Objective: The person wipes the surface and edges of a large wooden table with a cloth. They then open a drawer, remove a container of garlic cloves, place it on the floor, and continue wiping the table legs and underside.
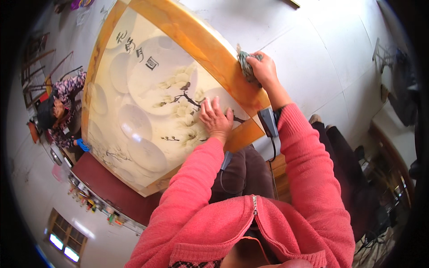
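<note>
Before me stands a table with a glossy top (140, 83), cream with painted flowers, discs and dark characters inside an amber marble-look border (197, 43). My right hand (264, 70) grips a crumpled grey-green cloth (247, 67) against the outer edge of that border, near the corner closest to me. Part of the cloth is hidden under the fingers. Resting flat on the tabletop, over the painted branch, is my left hand (216, 119), fingers spread and holding nothing. Small grey devices sit at both wrists, the right one (268, 122) with a cable.
Across the table a person (62, 107) in a flowered top has a blue-gloved hand (82, 144) at its edge. A dark red surface (110, 181) adjoins the left side, with bottles and jars (87, 201) beyond. Someone's dark-trousered legs (338, 154) are at my right, on pale floor (321, 57).
</note>
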`<act>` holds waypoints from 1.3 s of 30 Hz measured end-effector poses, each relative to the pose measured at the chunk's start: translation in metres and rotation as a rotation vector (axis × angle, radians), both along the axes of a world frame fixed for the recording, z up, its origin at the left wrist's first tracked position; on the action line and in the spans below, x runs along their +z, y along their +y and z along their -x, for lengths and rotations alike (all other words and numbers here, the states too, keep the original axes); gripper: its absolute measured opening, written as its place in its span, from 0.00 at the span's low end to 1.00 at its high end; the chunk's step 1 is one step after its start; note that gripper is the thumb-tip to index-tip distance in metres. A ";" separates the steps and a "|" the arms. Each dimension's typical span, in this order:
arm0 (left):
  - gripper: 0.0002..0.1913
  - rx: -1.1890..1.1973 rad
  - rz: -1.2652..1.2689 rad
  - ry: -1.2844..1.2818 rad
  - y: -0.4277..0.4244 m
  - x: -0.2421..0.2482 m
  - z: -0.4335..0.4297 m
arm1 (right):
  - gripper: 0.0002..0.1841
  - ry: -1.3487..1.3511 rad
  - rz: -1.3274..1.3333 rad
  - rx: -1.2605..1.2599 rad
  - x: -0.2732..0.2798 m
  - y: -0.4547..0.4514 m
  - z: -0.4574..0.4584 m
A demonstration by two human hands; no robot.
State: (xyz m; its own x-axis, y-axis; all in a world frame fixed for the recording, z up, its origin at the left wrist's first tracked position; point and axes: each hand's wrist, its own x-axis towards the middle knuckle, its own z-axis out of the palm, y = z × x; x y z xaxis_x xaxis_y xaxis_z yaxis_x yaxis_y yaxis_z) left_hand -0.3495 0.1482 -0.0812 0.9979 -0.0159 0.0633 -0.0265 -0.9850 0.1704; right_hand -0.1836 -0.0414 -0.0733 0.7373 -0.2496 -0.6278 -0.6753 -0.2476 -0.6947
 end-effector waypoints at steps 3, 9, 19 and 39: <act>0.35 -0.011 0.047 0.004 0.002 0.002 0.001 | 0.19 -0.023 -0.010 0.010 0.001 0.036 -0.067; 0.35 0.006 0.118 0.086 0.007 -0.003 0.003 | 0.15 -0.033 -0.207 0.011 -0.009 0.070 -0.124; 0.32 0.268 0.266 0.097 0.005 0.037 -0.087 | 0.15 -0.065 -0.164 0.084 -0.002 0.001 -0.010; 0.23 0.719 0.059 -0.034 -0.022 0.005 -0.251 | 0.21 -0.439 -0.006 0.459 -0.012 0.221 -0.400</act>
